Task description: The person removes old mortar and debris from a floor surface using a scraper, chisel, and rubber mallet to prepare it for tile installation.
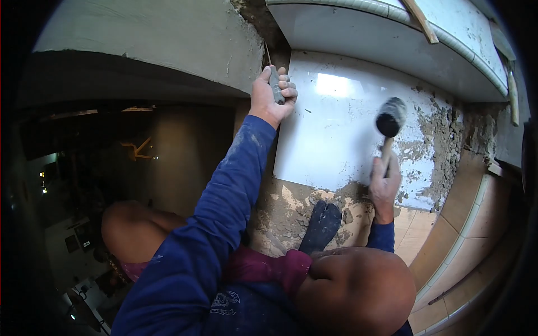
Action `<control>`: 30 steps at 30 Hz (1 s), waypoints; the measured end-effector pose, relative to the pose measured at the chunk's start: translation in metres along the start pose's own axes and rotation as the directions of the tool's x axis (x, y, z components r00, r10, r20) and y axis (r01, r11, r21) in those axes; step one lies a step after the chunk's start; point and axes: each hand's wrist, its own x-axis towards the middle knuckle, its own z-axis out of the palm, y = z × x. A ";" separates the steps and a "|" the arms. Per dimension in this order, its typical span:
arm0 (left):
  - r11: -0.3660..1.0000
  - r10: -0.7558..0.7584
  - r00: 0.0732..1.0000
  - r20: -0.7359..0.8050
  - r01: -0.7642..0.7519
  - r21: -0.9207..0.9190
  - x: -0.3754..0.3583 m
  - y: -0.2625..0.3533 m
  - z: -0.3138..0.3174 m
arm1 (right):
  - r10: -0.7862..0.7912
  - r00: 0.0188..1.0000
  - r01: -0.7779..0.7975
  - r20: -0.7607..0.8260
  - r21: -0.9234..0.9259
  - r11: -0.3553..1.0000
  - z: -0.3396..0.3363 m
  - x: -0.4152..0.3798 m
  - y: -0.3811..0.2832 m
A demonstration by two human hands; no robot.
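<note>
My left hand (265, 102) is wrapped round the grey handle of a hand tool (276, 85). A thin metal shaft runs from it up into the dark gap beside the plastered wall edge; its tip is hard to make out. Over the large glossy white tile (328, 134), my right hand (385, 185) grips a rubber mallet (390, 117) by its wooden handle. The mallet's black-and-pale head points away from me and looks slightly blurred. Mortar crumbs and smears cover the tile's right side.
A grey plastered ledge (151, 39) is at upper left. A white-tiled step (381, 42) rises at the far side, with a wooden strip (420, 21) on it. Loose mortar (277, 218) lies around my dark-covered foot (322, 224). Tan-tiled steps (448, 263) are at right.
</note>
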 end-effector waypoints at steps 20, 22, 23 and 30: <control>0.967 -0.055 0.941 0.334 0.133 -0.215 0.000 0.031 0.020 | -0.666 0.649 0.636 0.368 0.217 0.741 0.078 0.046 -0.094; 0.963 -0.093 0.934 0.345 0.173 -0.209 0.000 0.034 0.024 | -0.637 0.674 0.629 0.375 0.163 0.760 0.081 0.050 -0.092; 0.964 -0.083 0.942 0.327 0.159 -0.213 0.001 0.035 0.023 | -0.489 0.756 0.538 0.435 0.011 0.843 0.092 0.057 -0.080; 0.971 -0.102 0.921 0.377 0.176 -0.165 0.004 0.037 0.017 | -0.646 0.684 0.637 0.338 0.156 0.755 0.092 0.048 -0.095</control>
